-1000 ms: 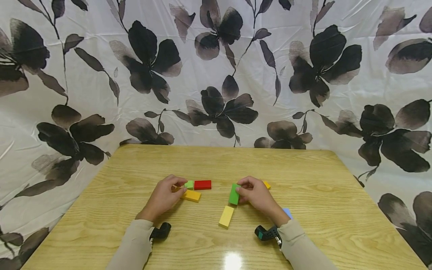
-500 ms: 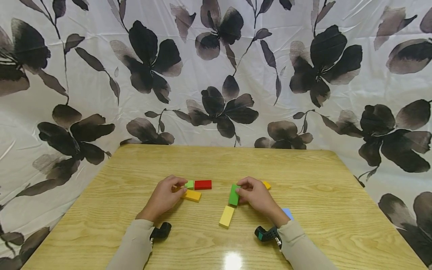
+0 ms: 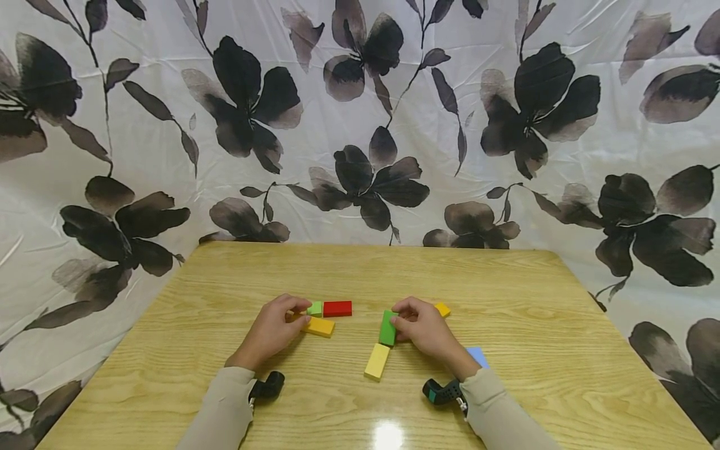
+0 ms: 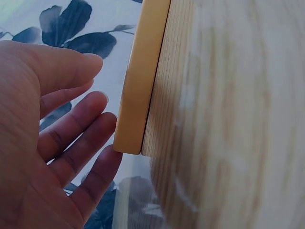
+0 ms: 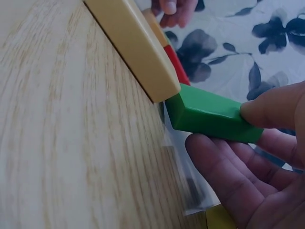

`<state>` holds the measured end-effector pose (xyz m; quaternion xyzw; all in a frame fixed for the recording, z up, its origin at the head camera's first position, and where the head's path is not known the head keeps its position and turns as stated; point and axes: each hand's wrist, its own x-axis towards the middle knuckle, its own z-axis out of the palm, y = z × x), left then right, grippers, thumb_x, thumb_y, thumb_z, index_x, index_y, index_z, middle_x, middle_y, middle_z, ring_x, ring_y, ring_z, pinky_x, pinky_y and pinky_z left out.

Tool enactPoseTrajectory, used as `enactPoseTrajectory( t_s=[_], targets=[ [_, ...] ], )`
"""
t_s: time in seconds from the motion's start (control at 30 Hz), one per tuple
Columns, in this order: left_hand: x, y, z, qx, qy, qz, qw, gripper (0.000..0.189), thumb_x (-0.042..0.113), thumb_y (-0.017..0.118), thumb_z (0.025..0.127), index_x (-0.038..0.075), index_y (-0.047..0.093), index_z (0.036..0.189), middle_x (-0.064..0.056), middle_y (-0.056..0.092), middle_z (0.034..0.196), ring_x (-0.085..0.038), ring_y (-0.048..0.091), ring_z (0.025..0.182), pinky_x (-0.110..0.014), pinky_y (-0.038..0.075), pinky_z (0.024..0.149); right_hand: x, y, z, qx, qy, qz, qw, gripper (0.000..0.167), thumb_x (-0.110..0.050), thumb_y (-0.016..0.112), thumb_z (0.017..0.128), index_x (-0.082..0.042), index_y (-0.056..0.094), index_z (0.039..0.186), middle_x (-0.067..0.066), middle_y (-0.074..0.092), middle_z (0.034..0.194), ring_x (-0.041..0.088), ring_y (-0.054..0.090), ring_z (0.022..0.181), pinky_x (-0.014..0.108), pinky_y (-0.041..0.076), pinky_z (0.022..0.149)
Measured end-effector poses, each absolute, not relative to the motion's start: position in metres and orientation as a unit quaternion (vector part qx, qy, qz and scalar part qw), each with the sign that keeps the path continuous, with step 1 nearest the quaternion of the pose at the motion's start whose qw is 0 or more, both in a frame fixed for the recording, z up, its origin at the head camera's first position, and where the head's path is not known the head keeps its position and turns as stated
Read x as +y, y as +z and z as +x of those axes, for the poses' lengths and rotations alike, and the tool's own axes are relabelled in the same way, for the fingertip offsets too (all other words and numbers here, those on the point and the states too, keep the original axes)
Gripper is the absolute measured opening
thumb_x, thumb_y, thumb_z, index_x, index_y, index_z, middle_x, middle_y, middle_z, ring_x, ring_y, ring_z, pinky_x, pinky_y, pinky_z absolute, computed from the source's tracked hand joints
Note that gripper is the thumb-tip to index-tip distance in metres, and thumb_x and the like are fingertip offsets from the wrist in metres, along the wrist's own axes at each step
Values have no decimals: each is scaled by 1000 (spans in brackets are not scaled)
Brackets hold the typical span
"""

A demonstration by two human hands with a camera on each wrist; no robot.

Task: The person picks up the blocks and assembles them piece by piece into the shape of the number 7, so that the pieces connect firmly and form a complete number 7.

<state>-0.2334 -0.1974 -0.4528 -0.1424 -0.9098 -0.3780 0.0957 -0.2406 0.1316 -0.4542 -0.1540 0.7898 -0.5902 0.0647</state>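
Head view: green block (image 3: 387, 327), flat rectangular, lay mid-frame, pinched by right hand (image 3: 423, 326). Left hand (image 3: 272, 330) left of centre, fingers curled, touching orange block (image 3: 319, 326).

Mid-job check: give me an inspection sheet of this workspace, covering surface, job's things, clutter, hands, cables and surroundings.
Surface: wooden table, glossy, with a light glare at the near edge.
Job's things: green block pinched by the right hand; pale yellow block lying just in front of it; orange-yellow block at the left hand's fingertips; small light green block beside the red block.
Clutter: small yellow block behind the right hand; blue piece partly hidden by the right wrist.
Hands: left hand rests on the table, fingers curled, touching the orange-yellow block; right hand grips the green block.
Cables: nothing seen.
Surroundings: white curtain with dark flowers on three sides.
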Motion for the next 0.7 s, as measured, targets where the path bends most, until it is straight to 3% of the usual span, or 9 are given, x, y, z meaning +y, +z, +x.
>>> enactPoseTrajectory(
  t_s=[0.7],
  targets=[
    [-199, -454, -235, -910, -374, -149, 97, 24, 12, 76, 91, 6, 73, 114, -6, 66, 109, -23, 62, 102, -48, 52, 92, 130, -455, -239, 823, -544, -159, 32, 19, -8, 66, 97, -1, 65, 115, 9, 65, 102, 21, 65, 88, 30, 58, 67]
  ],
)
